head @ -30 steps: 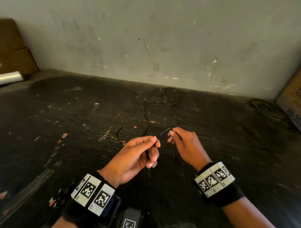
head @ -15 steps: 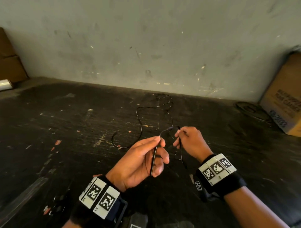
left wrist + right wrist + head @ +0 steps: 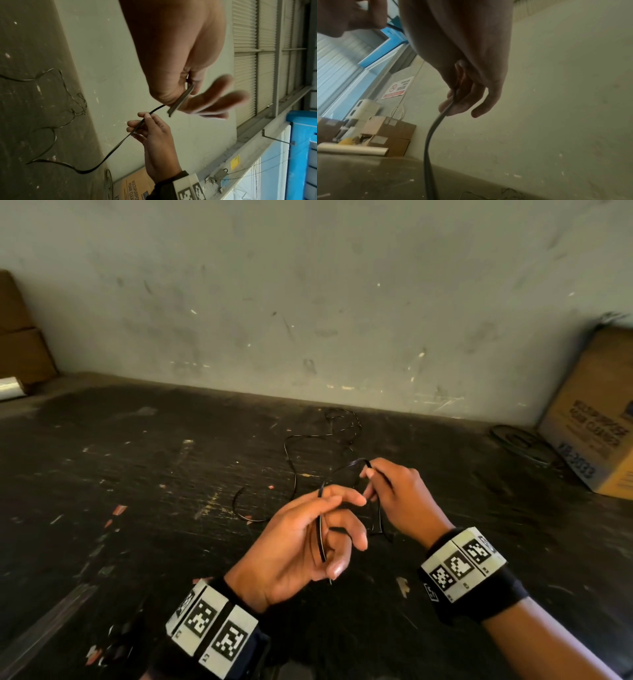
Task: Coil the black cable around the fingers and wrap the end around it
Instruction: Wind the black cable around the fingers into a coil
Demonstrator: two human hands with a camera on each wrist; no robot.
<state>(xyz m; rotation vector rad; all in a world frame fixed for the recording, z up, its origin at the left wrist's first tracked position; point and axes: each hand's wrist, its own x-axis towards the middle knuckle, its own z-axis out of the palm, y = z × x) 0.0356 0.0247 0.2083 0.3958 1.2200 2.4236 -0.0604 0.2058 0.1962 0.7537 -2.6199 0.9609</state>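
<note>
A thin black cable (image 3: pixel 290 453) lies in loose loops on the dark table (image 3: pixel 137 474), tangled near the wall. My left hand (image 3: pixel 308 539) is raised palm up and pinches the cable's end section between thumb and fingers; that flat end (image 3: pixel 180 100) sticks out past the thumb. My right hand (image 3: pixel 394 494) is just to the right and pinches the cable (image 3: pixel 139 125) a short way along, forming a small arch between the hands. Below my right hand (image 3: pixel 464 97) the cable (image 3: pixel 428 142) hangs down to the table.
A cardboard box (image 3: pixel 596 422) stands at the right against the wall, with a dark coil of cable (image 3: pixel 520 441) beside it. Brown boxes (image 3: pixel 20 347) and a pale roll (image 3: pixel 10 388) sit at the far left. The grey wall (image 3: pixel 308 302) bounds the table's back edge.
Both hands have risen and moved right with the cable. The left hand turned the end section upright across its fingers; the right hand lifted its part into an arch.
</note>
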